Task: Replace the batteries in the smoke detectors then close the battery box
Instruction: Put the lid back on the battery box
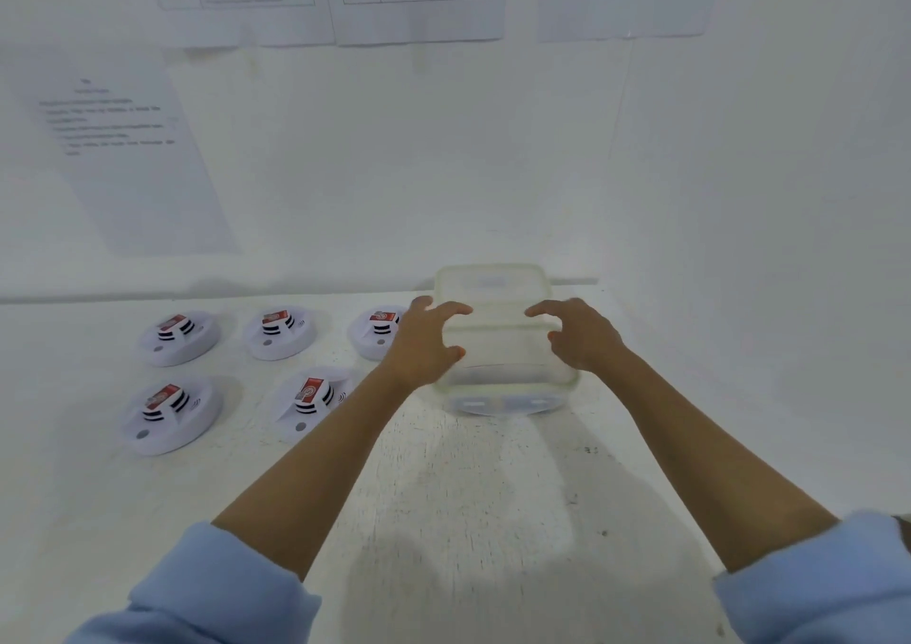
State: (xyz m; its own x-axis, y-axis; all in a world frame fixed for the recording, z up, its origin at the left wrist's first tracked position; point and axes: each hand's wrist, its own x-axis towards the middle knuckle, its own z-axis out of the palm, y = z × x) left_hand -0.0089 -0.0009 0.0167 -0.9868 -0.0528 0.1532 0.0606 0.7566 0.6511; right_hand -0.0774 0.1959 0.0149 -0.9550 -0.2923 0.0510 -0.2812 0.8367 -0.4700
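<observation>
Battery box (503,389): translucent plastic, rounded corners, blurred. It stands on the tabletop (468,495) toward the back, right of centre and close to the wall (394,175). Contents cannot be made out.
Lid (493,281): translucent, lying on top of the box. Whether it is latched cannot be told.
Left hand (426,342): over the left part of the lid. Its fingers (456,308) are bent in an arch and moderately spread, tips on the lid, thumb toward the near side. Whether they clasp the lid or only press on it cannot be told.
Right hand (584,337): over the right part of the lid, in the same arched, part-spread pose, with the same doubt about clasping or pressing.
Smoke detectors (177,340): five white round units on the tabletop left of the box, three in the back row and two in the front. The left forearm crosses in front of the back-right unit (374,335) and the front-right unit (308,404).
Batteries (172,323): red-labelled, one on the middle of each detector.
Sleeves (197,594): light blue, pushed up both forearms.
Printed sheets (128,150): several on the wall, text unreadable.
</observation>
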